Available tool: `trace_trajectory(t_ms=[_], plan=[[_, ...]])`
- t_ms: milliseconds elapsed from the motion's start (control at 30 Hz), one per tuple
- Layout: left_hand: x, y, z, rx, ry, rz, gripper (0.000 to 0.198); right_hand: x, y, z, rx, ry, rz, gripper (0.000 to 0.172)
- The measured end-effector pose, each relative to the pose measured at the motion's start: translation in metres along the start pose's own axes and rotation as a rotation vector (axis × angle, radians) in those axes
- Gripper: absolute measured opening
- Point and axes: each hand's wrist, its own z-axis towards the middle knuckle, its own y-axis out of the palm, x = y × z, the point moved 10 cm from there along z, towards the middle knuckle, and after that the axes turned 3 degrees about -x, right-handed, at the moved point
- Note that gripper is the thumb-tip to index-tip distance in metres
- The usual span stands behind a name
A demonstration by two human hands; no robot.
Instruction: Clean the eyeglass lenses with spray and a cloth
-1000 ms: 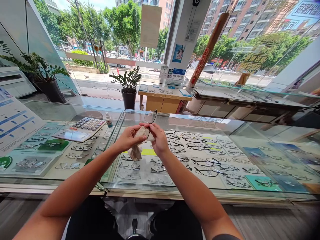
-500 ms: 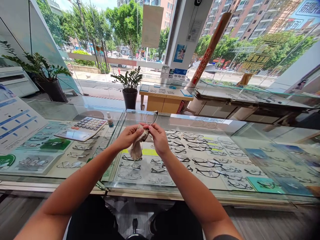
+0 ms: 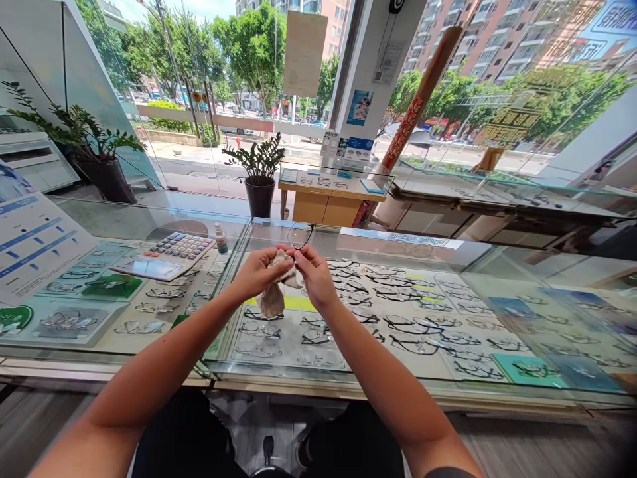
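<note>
Held up over the counter between both hands, a pair of eyeglasses [image 3: 300, 235] shows one clear, rounded lens with a thin dark rim thickening at its upper right corner; the rest is hidden by fingers and fabric. The left hand [image 3: 259, 271] pinches a cloth [image 3: 272, 302] between thumb and fingers against the frame, and the soft beige fabric hangs below in a rumpled, rounded fold. The right hand [image 3: 316, 275] grips the eyeglasses with thumb and fingertips close together. Beneath lies a glass showcase [image 3: 398, 392], hard and glossy with a greenish front edge, and inside it run rows of spectacle frames [image 3: 411, 323], mostly slim, dark and curved. On its left part rest a pale, tilted calculator [image 3: 172, 254] with blocky keys and a small bottle [image 3: 220, 239] with a white top. Farther off stand a leafy plant [image 3: 260, 159] in a smooth, dark, tapering pot [image 3: 259, 198] and a yellowish cabinet [image 3: 323, 208] with flat doors.
</note>
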Motion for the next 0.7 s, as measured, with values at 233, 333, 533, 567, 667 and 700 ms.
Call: trace_trajectory(t_ms=[233,333,533,567,667,700], plan=[[0.010,0.001,0.003,-0.092,0.043,0.058,0.068,0.004,-0.010,0.005,0.020,0.034,0.006,0.039],[0.007,0.008,0.002,-0.213,0.014,0.003,0.062,0.004,-0.014,0.007,0.013,0.059,0.051,0.038],[-0.003,0.006,0.003,-0.121,-0.020,-0.048,0.062,0.010,-0.012,0.007,0.012,0.082,0.076,0.041],[-0.004,0.004,0.003,-0.086,-0.024,-0.033,0.061,0.010,-0.011,0.006,0.008,0.078,0.065,0.041],[-0.002,-0.002,0.002,-0.008,-0.014,0.052,0.059,0.011,-0.005,0.005,-0.009,0.049,0.023,0.041],[0.000,-0.003,0.001,0.010,-0.005,0.079,0.060,0.010,-0.004,0.005,-0.012,0.040,0.014,0.041]])
